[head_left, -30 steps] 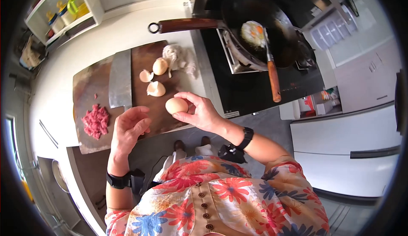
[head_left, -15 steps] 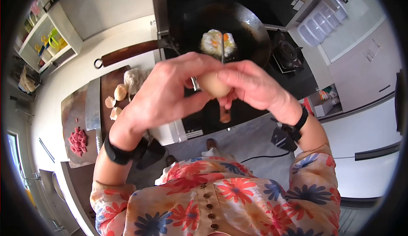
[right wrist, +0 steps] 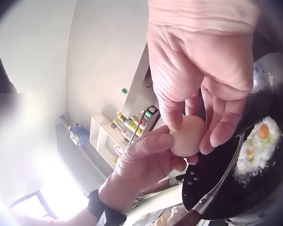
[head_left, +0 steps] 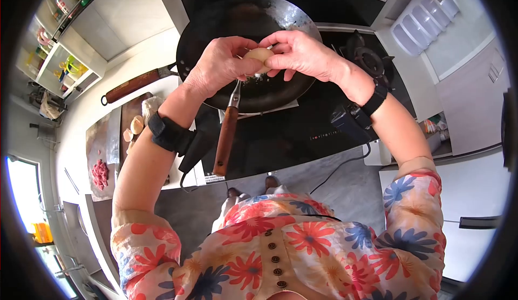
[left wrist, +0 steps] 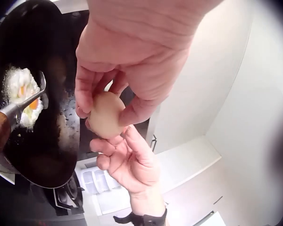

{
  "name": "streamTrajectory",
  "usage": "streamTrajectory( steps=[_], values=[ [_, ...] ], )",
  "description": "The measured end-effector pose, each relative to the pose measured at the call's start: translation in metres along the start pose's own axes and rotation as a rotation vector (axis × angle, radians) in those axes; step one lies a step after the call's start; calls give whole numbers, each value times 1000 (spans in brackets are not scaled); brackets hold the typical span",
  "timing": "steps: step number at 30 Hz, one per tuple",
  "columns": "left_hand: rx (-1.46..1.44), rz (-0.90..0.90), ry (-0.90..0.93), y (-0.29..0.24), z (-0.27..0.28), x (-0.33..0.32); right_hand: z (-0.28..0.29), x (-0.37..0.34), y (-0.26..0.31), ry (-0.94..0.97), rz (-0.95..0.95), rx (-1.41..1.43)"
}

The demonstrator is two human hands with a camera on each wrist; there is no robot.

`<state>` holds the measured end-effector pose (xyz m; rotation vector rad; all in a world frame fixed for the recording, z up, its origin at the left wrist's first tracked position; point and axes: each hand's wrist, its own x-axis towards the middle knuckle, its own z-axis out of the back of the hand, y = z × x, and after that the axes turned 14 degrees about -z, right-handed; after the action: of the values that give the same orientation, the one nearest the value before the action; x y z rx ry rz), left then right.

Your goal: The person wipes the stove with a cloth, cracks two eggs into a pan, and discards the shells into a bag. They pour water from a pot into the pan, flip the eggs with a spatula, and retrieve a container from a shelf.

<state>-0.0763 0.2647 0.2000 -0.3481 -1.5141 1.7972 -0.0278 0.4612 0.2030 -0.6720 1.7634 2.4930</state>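
Over the wok [head_left: 270, 92], both hands hold one whole-looking egg [head_left: 259, 57] between them. The left hand [head_left: 218, 65] pinches it from the left, and the right hand [head_left: 307, 57] grips its other side with thumb and fingers. In the left wrist view the egg [left wrist: 106, 115] shows no clear crack; the right wrist view shows its smooth shell [right wrist: 188, 136] too. A fried egg [left wrist: 24, 96] with orange yolk lies in the wok, with the spatula's metal end [left wrist: 30, 100] against it. The spatula's wooden handle [head_left: 226, 140] leans out over the wok's near rim.
At the left, a cutting board [head_left: 100, 189] bears chopped red meat [head_left: 100, 174], a cleaver [head_left: 112, 138] and eggshells [head_left: 137, 124]. The wok's long handle [head_left: 132, 86] points left over the counter. A second burner [head_left: 369, 62] is right of the wok.
The egg and both hands have moved from above the board to over the wok. The left hand, empty at first, now also grips the egg. The view has shifted right.
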Motion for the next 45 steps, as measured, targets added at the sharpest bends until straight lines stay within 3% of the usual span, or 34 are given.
streamTrajectory(
  steps=[9,22,37,42,45],
  values=[
    [179,54,74,20,-3,17,4,22,-16,-14,-15,-21],
    [48,102,1,42,3,26,2,40,-17,-47,-70,-19],
    [442,53,21,41,-8,33,0,53,-26,-141,-23,-83],
    [610,-52,8,46,-6,33,3,53,-30,-177,7,-82],
    [688,-105,62,45,-8,31,7,54,-35,-224,140,-274]
  ],
)
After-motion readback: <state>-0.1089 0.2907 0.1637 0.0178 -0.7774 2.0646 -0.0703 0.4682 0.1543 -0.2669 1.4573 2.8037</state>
